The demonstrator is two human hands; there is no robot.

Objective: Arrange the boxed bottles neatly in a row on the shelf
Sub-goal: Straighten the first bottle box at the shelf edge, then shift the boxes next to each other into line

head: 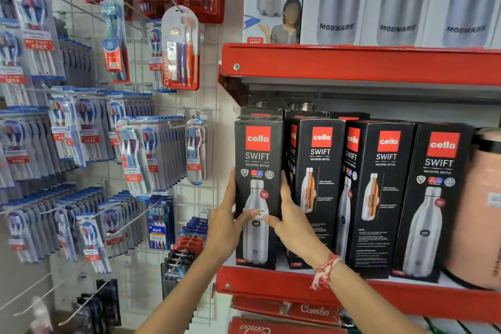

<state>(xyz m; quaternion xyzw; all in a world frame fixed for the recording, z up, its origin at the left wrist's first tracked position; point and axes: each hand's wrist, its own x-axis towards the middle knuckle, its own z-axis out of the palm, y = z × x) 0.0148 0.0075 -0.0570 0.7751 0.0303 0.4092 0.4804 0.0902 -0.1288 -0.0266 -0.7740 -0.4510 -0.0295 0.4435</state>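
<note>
Setting: shop aisle, with a red metal shelf on the right and a white wire grid wall of hanging toothbrush packs on the left.
Shelf row: four black Cello Swift boxed bottles stand upright along the front edge, and more black boxes sit behind them.
Leftmost box: it stands at the left end of the shelf, front face toward you, upright, between your two hands.
Second box: just right of it, turned slightly so a side panel shows.
Third box: also turned at an angle.
Fourth box: furthest right of the row, touching a peach-coloured jug.
Your left hand: fingers lie flat up the left side of the leftmost box, thumb across its front.
Your right hand: fingers reach up the right side of the same box, thumb on its front, so both hands clamp it. A red and white thread band circles that wrist.
Upper shelf: white Modware bottle boxes stand in a row.
</note>
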